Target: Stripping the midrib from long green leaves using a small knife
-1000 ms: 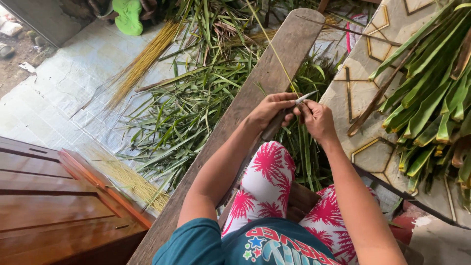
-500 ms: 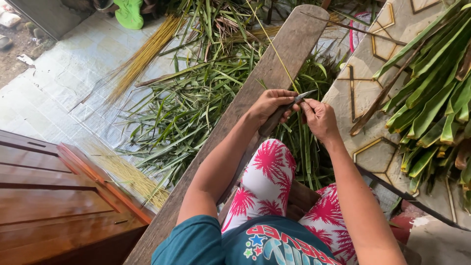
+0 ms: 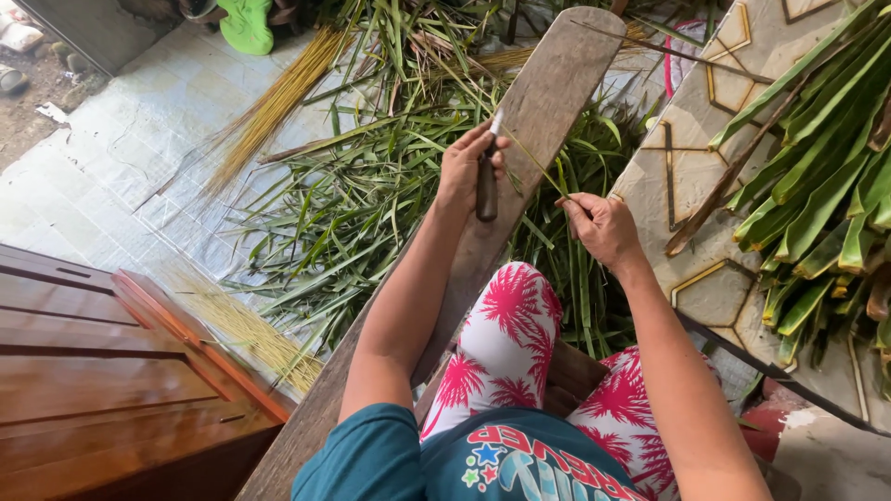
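My left hand (image 3: 467, 165) grips a small knife (image 3: 487, 181) with a dark wooden handle, its short blade pointing up and away over a long weathered wooden plank (image 3: 548, 88). My right hand (image 3: 599, 227) pinches the near end of a thin yellowish leaf midrib (image 3: 531, 160) that runs up past the knife blade. The plank slopes away from my lap between my knees, which wear white trousers with pink palm prints (image 3: 506, 334).
Stripped green leaf blades (image 3: 353, 213) lie heaped left of and beyond the plank. Bundles of yellow midribs (image 3: 269, 107) lie on the pale tarp, and more (image 3: 246, 329) by a brown wooden step (image 3: 102, 371). Whole green fronds (image 3: 821, 176) are piled on patterned tiles at right.
My left hand has lifted and drawn the knife up and away along the midrib. The right hand has stayed low, so the hands are now farther apart.
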